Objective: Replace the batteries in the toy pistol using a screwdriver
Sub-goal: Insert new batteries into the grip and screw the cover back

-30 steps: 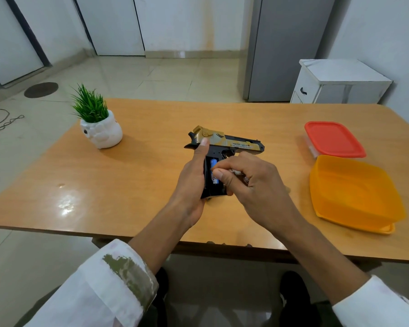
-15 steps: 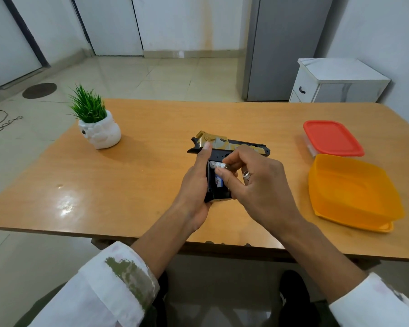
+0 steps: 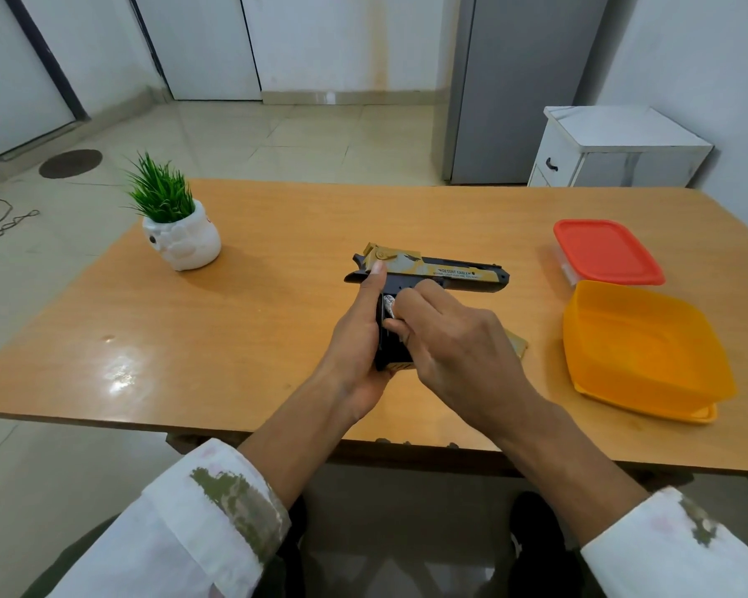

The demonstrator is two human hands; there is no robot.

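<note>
Nearest, the left hand (image 3: 359,334) wraps the grip of the toy pistol (image 3: 432,276), which lies mid-table (image 3: 255,338), thumb up along its rear. The right hand (image 3: 454,347) pinches a battery (image 3: 389,305) at the open grip. Beyond sit an orange tub (image 3: 644,351), a red-lidded box (image 3: 607,252) and a potted plant (image 3: 173,222).

The toy pistol (image 3: 428,274) lies on the table (image 3: 277,338), its barrel pointing right and its grip toward the person. The left hand (image 3: 359,338) wraps the grip from the left; the right hand (image 3: 454,351) covers it from the right, fingertips (image 3: 391,325) on the battery (image 3: 388,305) in the grip. Far left of the grip and behind it stands a potted plant (image 3: 178,226). Well right of the grip sits an open container (image 3: 640,351), with a lidded box (image 3: 605,252) just behind that.
</note>
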